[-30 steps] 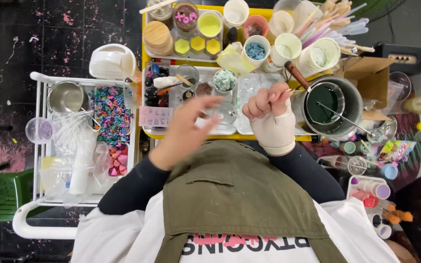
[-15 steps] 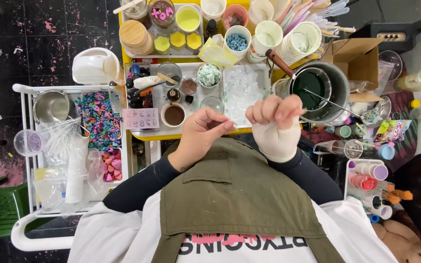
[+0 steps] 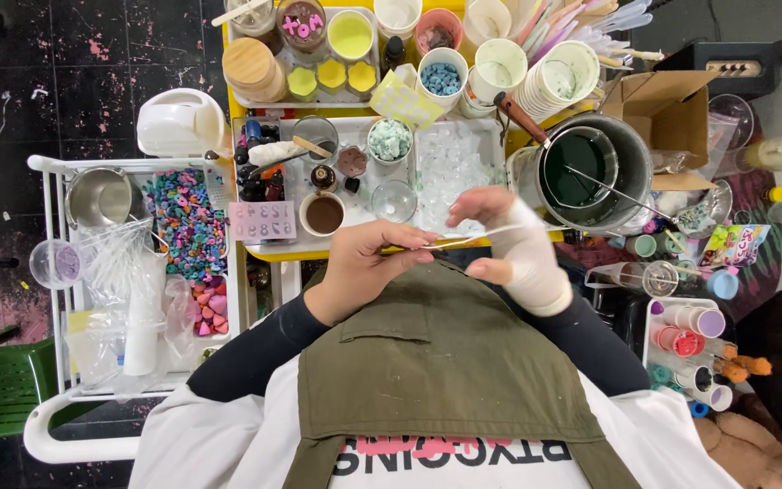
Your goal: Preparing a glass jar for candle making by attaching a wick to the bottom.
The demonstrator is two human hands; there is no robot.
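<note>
Nearby, cup [image 3: 324, 214] of brown liquid.

Thin white strip [image 3: 463, 239] between hands: kind indeterminable. Cups [image 3: 400, 14] at 12 o'clock cut off by edge.

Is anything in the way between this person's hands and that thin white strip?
Nothing visible. The left hand and the wrapped right hand both already pinch the thin white strip, stretched between them just in front of the yellow table. The cup of brown liquid sits beyond, clear of it.
</note>
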